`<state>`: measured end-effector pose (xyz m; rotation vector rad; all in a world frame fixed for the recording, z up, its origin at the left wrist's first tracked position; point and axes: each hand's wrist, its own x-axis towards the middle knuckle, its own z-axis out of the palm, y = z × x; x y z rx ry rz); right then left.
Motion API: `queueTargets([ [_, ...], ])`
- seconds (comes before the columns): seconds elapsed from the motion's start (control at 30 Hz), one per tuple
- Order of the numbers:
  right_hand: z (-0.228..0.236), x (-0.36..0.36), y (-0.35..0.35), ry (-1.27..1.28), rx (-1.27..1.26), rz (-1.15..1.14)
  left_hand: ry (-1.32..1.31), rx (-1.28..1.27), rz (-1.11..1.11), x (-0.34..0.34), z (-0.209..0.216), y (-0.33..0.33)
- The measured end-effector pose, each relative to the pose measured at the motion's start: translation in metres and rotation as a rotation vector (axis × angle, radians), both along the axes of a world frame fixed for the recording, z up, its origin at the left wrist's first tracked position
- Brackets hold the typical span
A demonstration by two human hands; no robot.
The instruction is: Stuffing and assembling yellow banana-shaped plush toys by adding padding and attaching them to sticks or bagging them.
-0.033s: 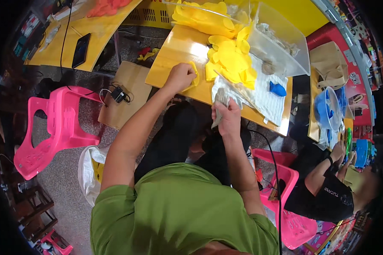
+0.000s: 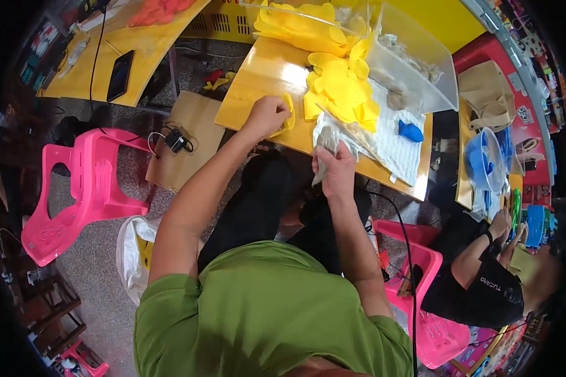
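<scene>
My left hand [image 2: 266, 117] is closed at the near edge of the wooden table, its fingers pinching a thin, curved yellow felt-like piece [image 2: 288, 115]. Closer to my body, my right hand [image 2: 336, 166] grips a crumpled grey-beige cloth [image 2: 324, 146], with the thumb over its middle. One end of the cloth sticks up beyond the fingers and the other hangs below them. Just beyond my hands lies a heap of yellow rounded pieces [image 2: 343, 91], partly on a white quilted cloth [image 2: 397, 147]. A thin stick [image 2: 349, 129] lies across that cloth.
A small blue object [image 2: 410, 131] rests on the white cloth. Clear plastic bins [image 2: 443, 81] stand at the table's far side. To the left are a pink chair [image 2: 88, 182] and flattened cardboard [image 2: 185, 138]. At the right, a co-worker in a black shirt [image 2: 471, 289] sits near a blue bowl [image 2: 484, 160].
The yellow piece at my left fingers has shifted very slightly. My right hand's grip on the grey-beige cloth looks almost the same.
</scene>
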<state>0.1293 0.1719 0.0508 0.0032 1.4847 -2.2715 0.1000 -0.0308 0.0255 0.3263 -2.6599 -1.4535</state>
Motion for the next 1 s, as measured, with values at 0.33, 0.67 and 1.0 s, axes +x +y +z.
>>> queueTargets([
  [0.33, -0.015, -0.004, -0.025, 0.364, 0.35, -0.114, -0.008, 0.396, -0.075, 0.058, 0.023, 0.035],
  [0.67, -0.013, 0.007, -0.013, 0.403, 0.4, -0.135, 0.205, -0.046, -0.118, 0.092, 0.033, 0.037],
  [1.0, 0.018, 0.044, -0.005, 0.217, 0.09, 0.054, -0.017, 0.066, -0.106, 0.094, 0.016, 0.041],
])
